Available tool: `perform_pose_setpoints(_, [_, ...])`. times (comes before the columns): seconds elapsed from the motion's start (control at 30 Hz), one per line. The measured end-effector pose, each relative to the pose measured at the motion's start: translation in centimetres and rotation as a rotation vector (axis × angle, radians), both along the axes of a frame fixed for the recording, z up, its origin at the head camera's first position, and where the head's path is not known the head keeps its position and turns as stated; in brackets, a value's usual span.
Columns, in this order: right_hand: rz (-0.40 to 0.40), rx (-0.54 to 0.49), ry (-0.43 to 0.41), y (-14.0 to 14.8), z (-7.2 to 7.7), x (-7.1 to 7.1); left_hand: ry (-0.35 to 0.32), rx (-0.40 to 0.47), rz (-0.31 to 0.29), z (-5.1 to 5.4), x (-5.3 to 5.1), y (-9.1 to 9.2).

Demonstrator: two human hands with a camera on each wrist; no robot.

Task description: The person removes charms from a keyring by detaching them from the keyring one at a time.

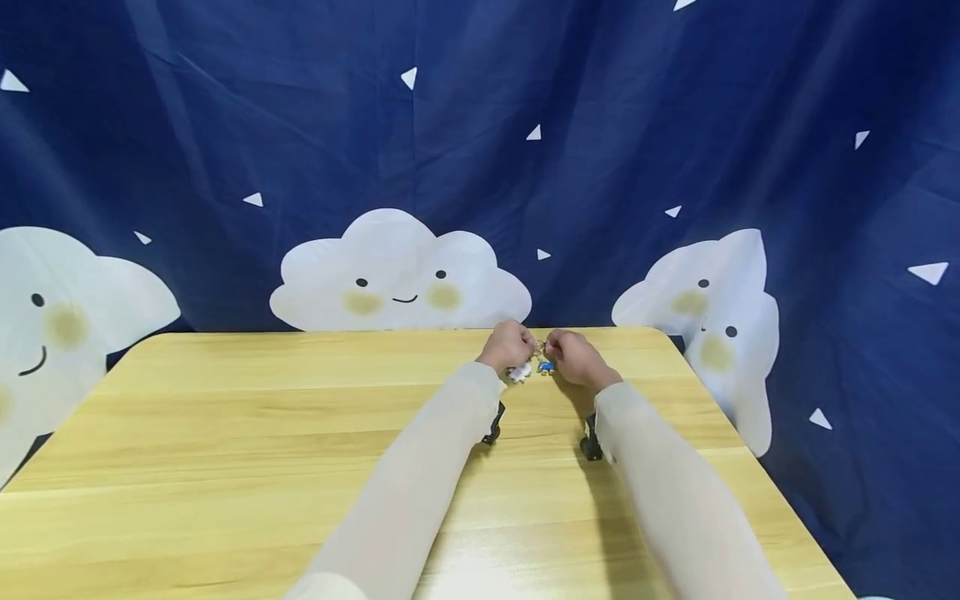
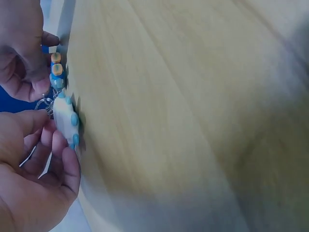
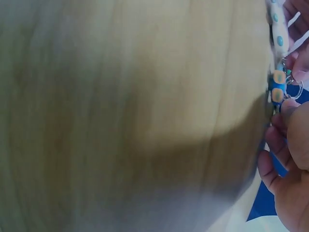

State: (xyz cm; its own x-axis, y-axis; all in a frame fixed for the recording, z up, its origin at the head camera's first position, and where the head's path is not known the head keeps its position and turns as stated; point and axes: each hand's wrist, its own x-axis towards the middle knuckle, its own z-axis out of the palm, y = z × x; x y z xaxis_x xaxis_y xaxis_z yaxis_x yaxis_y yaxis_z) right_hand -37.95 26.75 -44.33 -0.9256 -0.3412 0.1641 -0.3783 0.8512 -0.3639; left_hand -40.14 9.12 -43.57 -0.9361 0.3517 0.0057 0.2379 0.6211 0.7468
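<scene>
Pale sleeves (image 1: 420,475) lead to the left hand (image 1: 507,345) and right hand (image 1: 577,358), both pinching a key ring (image 1: 540,347) between thumb and fingertips near the far edge of the table (image 1: 247,450), its blue charm's (image 1: 546,367) long axis running left to right, orange knobs (image 3: 278,77) toward the person, white charm (image 1: 519,373) beside it.

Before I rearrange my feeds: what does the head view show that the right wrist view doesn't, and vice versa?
Only the head view: pale cream fabric sleeves and smiling faces on white cloud prints.

Only the right wrist view, clearly: small turquoise spots edging the flat white charm.

Both: that charm, small blue charm, round metal ring, left hand, right hand, pale wooden table.
</scene>
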Motion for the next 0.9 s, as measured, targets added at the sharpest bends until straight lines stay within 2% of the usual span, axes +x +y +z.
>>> perform_pose_setpoints(0.17, [0.058,-0.055,0.081,0.2,0.5,0.0,0.081,0.027,0.006,0.0,0.3,-1.0])
perform_pose_setpoints(0.3, [0.065,-0.089,0.090,-0.2,1.2,0.2,0.117,0.057,0.018,0.0,0.7,-1.7])
perform_pose_setpoints(0.4, [0.052,-0.094,0.095,-0.5,1.7,0.6,0.144,0.071,0.013,0.4,1.0,-2.0])
perform_pose_setpoints(0.53, [0.058,-0.108,0.129,-0.8,2.5,1.1,0.187,0.077,0.013,1.1,1.3,-2.5])
perform_pose_setpoints(0.67, [0.104,-0.126,0.195,-1.1,3.5,1.6,0.229,0.068,0.019,1.9,1.7,-3.2])
perform_pose_setpoints(0.9, [0.184,-0.136,0.271,-2.2,5.3,2.5,0.352,-0.034,0.043,3.9,2.9,-4.8])
